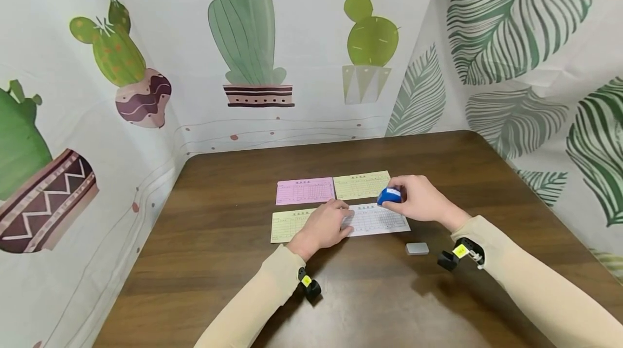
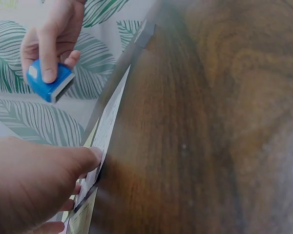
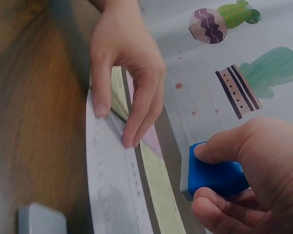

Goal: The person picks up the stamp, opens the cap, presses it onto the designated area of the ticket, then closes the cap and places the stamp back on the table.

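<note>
My right hand (image 1: 422, 199) pinches a blue hand stamp (image 1: 389, 196) between thumb and fingers, above the right part of a white printed form (image 1: 375, 221). In the left wrist view the stamp (image 2: 48, 80) is off the table, its flat face tilted downward. My left hand (image 1: 325, 225) rests at the white form's left end, thumb and fingertips touching the paper with the fingers spread. This hand partly covers the yellow-green form (image 1: 286, 226) on the left. Behind lie a pink form (image 1: 304, 191) and another yellow-green form (image 1: 360, 186).
A small grey rectangular block (image 1: 417, 249) lies on the brown wooden table (image 1: 219, 278), to the right and in front of the white form. Printed cloth with cacti and leaves hangs behind and beside the table (image 1: 311, 40). Each wrist carries a black camera mount (image 1: 311, 288).
</note>
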`<state>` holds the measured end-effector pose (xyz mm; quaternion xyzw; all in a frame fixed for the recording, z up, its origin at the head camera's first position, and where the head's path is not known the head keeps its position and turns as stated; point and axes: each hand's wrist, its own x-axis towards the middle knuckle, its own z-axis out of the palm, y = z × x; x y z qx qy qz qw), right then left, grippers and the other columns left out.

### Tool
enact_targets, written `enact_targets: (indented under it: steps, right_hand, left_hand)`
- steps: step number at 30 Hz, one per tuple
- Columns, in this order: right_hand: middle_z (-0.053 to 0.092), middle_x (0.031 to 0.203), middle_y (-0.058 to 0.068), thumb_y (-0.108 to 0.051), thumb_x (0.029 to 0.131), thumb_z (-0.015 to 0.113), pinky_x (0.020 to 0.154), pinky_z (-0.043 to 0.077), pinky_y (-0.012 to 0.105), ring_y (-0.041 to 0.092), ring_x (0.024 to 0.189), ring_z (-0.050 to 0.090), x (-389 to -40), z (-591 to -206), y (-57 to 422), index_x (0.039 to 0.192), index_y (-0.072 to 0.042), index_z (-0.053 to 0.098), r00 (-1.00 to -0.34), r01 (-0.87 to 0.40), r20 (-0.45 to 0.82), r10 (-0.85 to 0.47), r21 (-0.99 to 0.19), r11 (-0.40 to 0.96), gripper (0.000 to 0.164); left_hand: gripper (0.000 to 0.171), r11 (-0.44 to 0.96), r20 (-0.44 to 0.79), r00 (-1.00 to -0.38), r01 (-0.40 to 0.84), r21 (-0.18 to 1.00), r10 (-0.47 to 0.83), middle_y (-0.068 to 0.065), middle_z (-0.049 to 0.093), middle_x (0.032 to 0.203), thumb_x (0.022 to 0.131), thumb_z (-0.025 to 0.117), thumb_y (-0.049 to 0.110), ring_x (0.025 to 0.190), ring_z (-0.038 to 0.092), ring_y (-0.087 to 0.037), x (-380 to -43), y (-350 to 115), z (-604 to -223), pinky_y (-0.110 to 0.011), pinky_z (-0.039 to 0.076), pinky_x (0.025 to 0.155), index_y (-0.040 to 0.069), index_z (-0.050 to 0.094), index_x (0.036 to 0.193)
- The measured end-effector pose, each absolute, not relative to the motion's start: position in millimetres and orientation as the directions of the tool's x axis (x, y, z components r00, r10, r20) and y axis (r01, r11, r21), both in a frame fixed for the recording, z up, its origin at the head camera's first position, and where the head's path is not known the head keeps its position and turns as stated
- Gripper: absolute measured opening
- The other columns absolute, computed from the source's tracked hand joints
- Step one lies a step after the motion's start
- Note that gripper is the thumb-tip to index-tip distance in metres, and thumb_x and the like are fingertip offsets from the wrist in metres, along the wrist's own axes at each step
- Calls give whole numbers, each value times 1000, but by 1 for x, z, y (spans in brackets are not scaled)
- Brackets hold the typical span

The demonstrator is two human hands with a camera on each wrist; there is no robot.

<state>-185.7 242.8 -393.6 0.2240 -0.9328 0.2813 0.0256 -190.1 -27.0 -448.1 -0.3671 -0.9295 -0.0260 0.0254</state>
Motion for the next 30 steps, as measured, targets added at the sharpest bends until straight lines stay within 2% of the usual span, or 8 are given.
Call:
enact_targets:
  steps: [8, 25, 27, 30]
  right_hand:
    - [75, 92, 4, -19, 85, 89, 65, 55, 25, 14, 73, 59, -177, -403, 260, 104, -8, 75, -913, -398, 133, -385, -495, 772, 26]
    - [74, 88, 1, -18, 84, 89, 62, 53, 25, 12, 71, 57, -175, -413, 266, 98, -9, 76, -907, -408, 100, -410, -455, 792, 21]
    - [74, 88, 1, -19, 85, 89, 63, 53, 26, 12, 72, 58, -176, -417, 263, 98, -9, 76, -903, -415, 92, -420, -443, 795, 21]
    - [76, 92, 3, -21, 84, 89, 70, 59, 32, 13, 76, 61, -173, -421, 266, 99, -9, 76, -901, -418, 80, -426, -421, 805, 23]
  left_hand:
    - [34, 722, 56, -721, 692, 14, 690, -6, 70, 139, 103, 69, 38, 131, 65, -21, -189, -27, -448, -32, 52, 115, 17, 75, 129]
    - [34, 720, 61, -719, 694, 9, 692, -6, 70, 137, 103, 69, 38, 129, 66, -22, -190, -27, -444, -34, 53, 113, 17, 75, 129]
    - [34, 723, 64, -722, 691, 16, 689, -6, 70, 137, 103, 69, 37, 129, 66, -22, -189, -29, -445, -34, 54, 113, 16, 75, 129]
    - [35, 718, 71, -718, 695, 30, 692, -6, 71, 137, 103, 69, 37, 129, 66, -22, -191, -25, -447, -34, 54, 113, 16, 75, 130]
